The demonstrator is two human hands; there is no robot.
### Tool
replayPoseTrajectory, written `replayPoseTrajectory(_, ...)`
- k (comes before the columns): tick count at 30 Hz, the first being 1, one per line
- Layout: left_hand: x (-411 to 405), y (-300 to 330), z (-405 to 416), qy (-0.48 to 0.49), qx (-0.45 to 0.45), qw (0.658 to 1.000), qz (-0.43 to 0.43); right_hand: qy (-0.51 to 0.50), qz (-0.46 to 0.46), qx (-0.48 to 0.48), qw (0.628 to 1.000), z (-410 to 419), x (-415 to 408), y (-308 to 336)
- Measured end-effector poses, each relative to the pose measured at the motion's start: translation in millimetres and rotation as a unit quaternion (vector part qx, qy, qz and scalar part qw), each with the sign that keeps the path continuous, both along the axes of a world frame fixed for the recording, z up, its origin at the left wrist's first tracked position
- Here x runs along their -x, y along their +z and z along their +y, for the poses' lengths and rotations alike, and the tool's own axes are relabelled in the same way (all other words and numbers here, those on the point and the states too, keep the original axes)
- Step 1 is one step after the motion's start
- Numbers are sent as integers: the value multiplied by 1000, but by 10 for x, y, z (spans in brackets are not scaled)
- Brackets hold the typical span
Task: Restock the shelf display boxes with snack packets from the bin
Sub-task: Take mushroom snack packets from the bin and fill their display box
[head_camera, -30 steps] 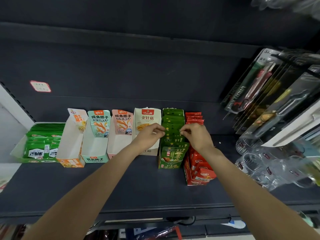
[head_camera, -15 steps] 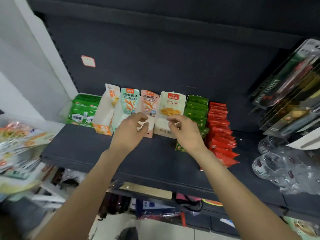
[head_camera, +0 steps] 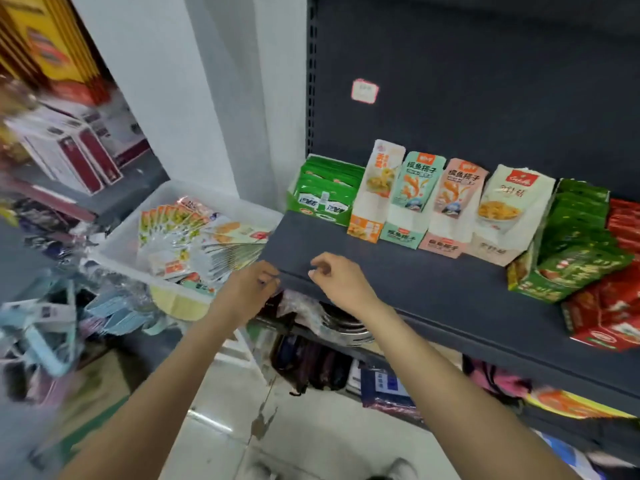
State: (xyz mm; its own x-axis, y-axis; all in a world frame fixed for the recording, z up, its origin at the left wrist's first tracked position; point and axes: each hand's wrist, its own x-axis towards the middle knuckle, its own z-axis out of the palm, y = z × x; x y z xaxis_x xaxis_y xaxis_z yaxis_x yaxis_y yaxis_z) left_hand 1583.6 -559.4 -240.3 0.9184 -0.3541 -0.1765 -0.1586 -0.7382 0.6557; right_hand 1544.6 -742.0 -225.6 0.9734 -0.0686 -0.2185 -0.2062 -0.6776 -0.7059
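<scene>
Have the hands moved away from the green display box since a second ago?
Yes. Both hands pulled back leftward from the green display box to the shelf's front edge, toward the bin.

Open air between shelf front edge and white bin at left; bare shelf strip in front of display boxes. Boxes packed side by side against back panel, bin's top uncovered above fanned packets.

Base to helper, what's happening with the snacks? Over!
Left hand, right hand empty at dark shelf edge. White plastic bin of snack packets left. Nothing blocking.
</scene>
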Motion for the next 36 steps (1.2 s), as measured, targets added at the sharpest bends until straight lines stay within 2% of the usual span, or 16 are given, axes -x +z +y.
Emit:
replayPoseTrajectory(6,-461,-157,917,36,-9,999,21,8,24,9,1000,983,-537,-185)
replayPoseTrajectory(12,-1110,-401,1322,38,0,999,-2,-32,5,-3,999,1328,-1139,-443)
replayPoseTrajectory(16,-1674,-593,1403,-11,-51,998,-20,-66,13,-13,998,1423,-1598,-691)
replayPoseTrajectory(21,-2289,-807,1365,-95,-84,992,21,-55,92,50,993,1528,-2066,-1047)
replayPoseTrajectory(24,-2537,-934,1349,-190,-140,970,56,-38,138,106,984,1575,-2191,-1215)
replayPoseTrajectory(28,-2710,-1122,1411,-299,-195,930,87,-50,173,135,974,1689,-2192,-1263)
replayPoseTrajectory(32,-2806,-1099,1576,-330,-216,919,5,-76,133,143,978,1806,-2085,-1248)
replayPoseTrajectory(36,-2915,-1088,1705,-343,-131,930,-32,-192,53,64,978,1938,-2062,-1258)
